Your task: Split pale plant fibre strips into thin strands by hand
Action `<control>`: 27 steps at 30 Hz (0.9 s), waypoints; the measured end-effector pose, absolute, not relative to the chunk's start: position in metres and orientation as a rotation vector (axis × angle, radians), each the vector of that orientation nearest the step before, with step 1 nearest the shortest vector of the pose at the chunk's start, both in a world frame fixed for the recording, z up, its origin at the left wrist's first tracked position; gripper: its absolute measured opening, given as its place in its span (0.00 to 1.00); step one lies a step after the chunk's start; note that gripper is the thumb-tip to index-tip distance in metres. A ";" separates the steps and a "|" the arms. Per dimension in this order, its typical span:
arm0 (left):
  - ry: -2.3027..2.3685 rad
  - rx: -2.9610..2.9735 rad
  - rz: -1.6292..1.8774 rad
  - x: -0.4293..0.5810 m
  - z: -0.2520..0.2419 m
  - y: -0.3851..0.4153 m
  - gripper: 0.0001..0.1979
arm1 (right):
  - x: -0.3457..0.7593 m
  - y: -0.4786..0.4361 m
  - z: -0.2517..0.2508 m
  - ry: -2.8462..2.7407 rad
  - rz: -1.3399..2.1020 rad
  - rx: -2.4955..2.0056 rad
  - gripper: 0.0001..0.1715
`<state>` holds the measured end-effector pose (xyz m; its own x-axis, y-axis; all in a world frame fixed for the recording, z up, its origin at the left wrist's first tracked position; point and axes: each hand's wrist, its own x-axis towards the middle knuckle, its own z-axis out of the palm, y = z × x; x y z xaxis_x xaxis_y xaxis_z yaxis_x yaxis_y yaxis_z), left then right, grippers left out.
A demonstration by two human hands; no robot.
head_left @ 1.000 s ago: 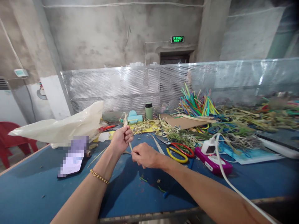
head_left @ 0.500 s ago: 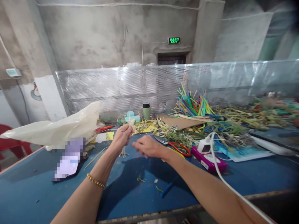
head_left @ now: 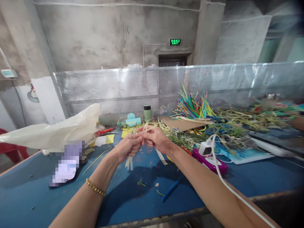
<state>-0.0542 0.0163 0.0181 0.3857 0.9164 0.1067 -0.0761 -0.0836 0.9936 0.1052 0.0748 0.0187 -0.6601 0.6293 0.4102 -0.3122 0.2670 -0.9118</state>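
Observation:
My left hand (head_left: 129,146) is closed around a small bunch of pale straw-like strips (head_left: 129,163), whose loose ends hang below the fist. Pressed close against it, my right hand (head_left: 157,138) pinches pale strips too; one flat strip (head_left: 161,157) dangles beneath this hand. More thin ends stick up above the touching fingertips. The fingers hide how the strips cross or join. Partly behind my right wrist lie scissors with red handles (head_left: 186,150).
A phone (head_left: 67,164) stands at left near a cream plastic sheet (head_left: 54,126). Behind are a green bottle (head_left: 147,114), loose dried strips (head_left: 247,118) and colourful pipe-cleaner-like stems (head_left: 193,106). A white cable (head_left: 223,177) runs from a purple box (head_left: 209,161) across my right forearm.
My right hand has come up and left to meet my left hand, its fingers now closed on pale strips. A flat strip now hangs below it.

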 end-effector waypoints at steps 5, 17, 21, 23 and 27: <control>0.828 1.435 1.016 -0.052 0.020 0.014 0.13 | 0.106 0.076 0.024 -1.750 1.317 -0.317 0.19; 1.315 1.499 1.154 -0.050 0.019 0.020 0.11 | 0.128 0.101 0.037 -1.368 0.964 -0.603 0.18; 1.474 1.574 1.141 -0.053 0.015 0.025 0.11 | 0.129 0.098 0.038 -1.562 0.591 -0.633 0.14; 1.488 1.633 1.128 -0.054 0.011 0.028 0.11 | 0.122 0.092 0.033 -1.883 0.448 -0.516 0.14; 1.464 1.739 1.117 -0.056 0.004 0.034 0.12 | 0.105 0.082 0.017 -2.337 0.073 -0.377 0.17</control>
